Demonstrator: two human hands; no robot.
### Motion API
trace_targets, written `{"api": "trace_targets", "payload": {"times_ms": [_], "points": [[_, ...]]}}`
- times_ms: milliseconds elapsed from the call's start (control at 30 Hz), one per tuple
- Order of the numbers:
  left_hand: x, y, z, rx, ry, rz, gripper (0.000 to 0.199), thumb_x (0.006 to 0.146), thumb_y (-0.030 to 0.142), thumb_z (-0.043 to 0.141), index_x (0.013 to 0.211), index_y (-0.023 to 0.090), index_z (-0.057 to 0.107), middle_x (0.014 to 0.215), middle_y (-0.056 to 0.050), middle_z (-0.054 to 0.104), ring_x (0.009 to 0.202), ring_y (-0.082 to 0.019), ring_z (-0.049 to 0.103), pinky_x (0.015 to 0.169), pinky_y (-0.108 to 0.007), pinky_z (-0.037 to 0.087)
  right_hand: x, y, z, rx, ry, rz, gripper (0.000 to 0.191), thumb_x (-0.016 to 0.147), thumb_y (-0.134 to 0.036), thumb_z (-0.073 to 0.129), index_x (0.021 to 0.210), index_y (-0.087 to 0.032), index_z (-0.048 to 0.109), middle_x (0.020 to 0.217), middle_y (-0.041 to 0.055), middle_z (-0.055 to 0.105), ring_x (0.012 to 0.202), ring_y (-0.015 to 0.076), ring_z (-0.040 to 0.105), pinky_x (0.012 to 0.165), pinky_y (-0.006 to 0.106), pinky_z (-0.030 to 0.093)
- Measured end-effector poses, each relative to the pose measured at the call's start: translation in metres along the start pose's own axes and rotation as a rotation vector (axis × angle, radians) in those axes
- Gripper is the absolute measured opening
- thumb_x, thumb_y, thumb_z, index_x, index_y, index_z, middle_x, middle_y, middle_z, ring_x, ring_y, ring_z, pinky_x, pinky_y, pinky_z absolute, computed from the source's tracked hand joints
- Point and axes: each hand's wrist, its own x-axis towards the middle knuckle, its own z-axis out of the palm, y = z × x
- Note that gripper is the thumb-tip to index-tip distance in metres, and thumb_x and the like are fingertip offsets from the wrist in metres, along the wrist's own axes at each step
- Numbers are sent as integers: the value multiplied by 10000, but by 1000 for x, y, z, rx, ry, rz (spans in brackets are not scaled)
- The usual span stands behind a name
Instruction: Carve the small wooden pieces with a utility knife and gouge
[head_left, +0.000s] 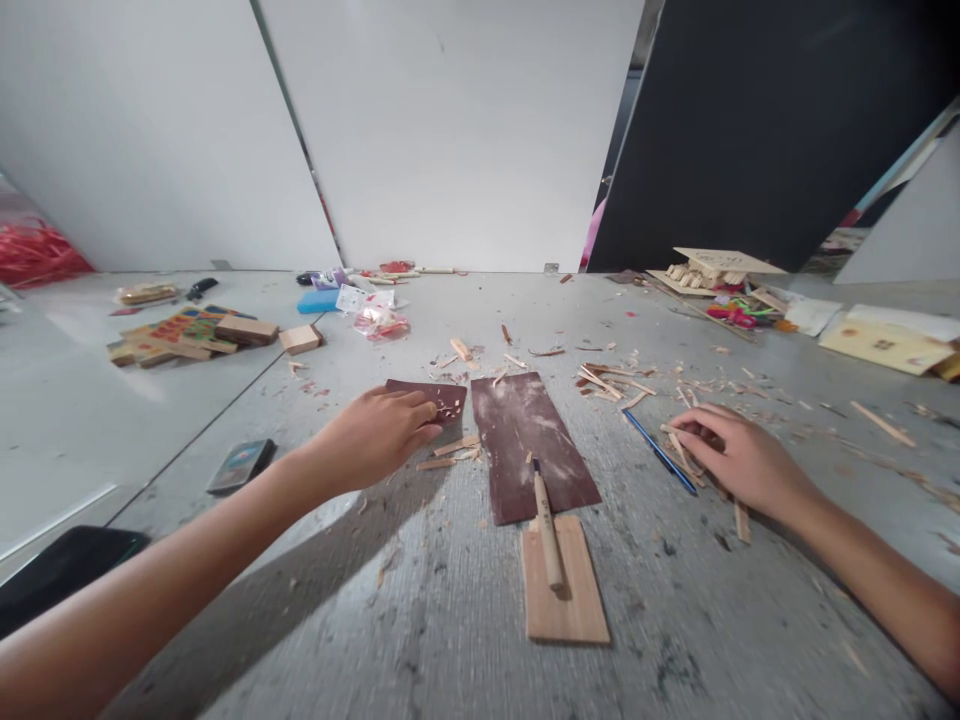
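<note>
My left hand [382,430] lies palm down with its fingers stretched over a small brown sheet of sandpaper [448,398], which bears some wood chips. Beside it is a larger sandpaper sheet [517,425], dusted with pale powder. A carving chisel [549,540] with a wooden handle rests across a flat wooden block [589,590], its blade over the larger sheet. To the right, the curled fingers of my right hand [735,455] pinch a thin wood strip [673,434]. Close by lies a blue pen [660,452], and more strips are partly hidden under the hand.
Wood shavings [611,380] are scattered widely. At left lie a small box [241,466], a dark phone-like slab [71,570] and wooden blocks [247,330]. Plastic packets [379,315] sit at the back. A stick-built wooden model [720,268] stands back right, before upright panels [465,130].
</note>
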Motion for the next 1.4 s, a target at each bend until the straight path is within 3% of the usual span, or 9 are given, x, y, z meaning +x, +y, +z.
{"api": "trace_targets", "payload": {"times_ms": [133,400,633,833,967,1100,1233,1400], "points": [[0,-2,2,42,29,-92,308,1043,370,440,1057,185,685,1014,-93,718,826,-241,662,760,-376,482,0,0,1,4,-1,9,271,962,-432,486,957,-256,692,1030,73,716,939,288,674,820,415,520],[1,5,-3,47,70,-101,271,1021,372,477,1064,197,680,1135,-92,714,1022,-276,653,942,-451,462,-2,-3,1,-5,80,20,309,947,-416,458,904,-250,715,1069,89,734,1070,321,659,912,438,488],[2,10,2,10,96,-65,278,1036,360,470,1136,183,660,1231,-115,690,1157,-301,620,990,-459,437,-1,-5,-2,9,77,54,312,926,-431,482,876,-249,730,1040,83,754,985,324,690,852,439,506],[2,12,12,-24,73,-24,304,1030,428,513,1133,179,654,1244,-127,674,1112,-307,628,951,-455,459,12,-20,-2,43,88,15,255,933,-370,495,882,-244,711,995,80,770,903,304,718,778,415,540],[-1,28,11,-75,78,1,267,1033,401,494,1152,213,640,1211,-107,666,1126,-302,613,962,-461,457,62,-45,12,21,1,-124,207,968,-287,517,970,-255,722,1056,51,762,949,254,710,806,372,556],[-10,61,4,-267,62,62,357,912,350,632,1243,226,579,1273,-102,628,1119,-306,601,989,-484,453,155,-81,44,-43,-28,-269,249,1015,-332,598,1214,-198,667,1318,105,650,1212,262,607,1048,497,480],[-17,86,5,-387,61,156,359,889,275,638,1234,215,560,1231,-85,639,1154,-307,577,1006,-497,447,239,-118,83,-52,-78,-388,336,1005,-330,635,1311,-191,622,1391,116,597,1204,276,618,1012,512,523],[-15,87,12,-376,55,183,273,890,309,674,1125,205,582,1201,-75,645,1163,-304,578,1003,-487,458,279,-136,107,-67,-121,-438,312,1007,-326,635,1284,-184,632,1325,110,631,1125,252,654,952,473,563]]}}
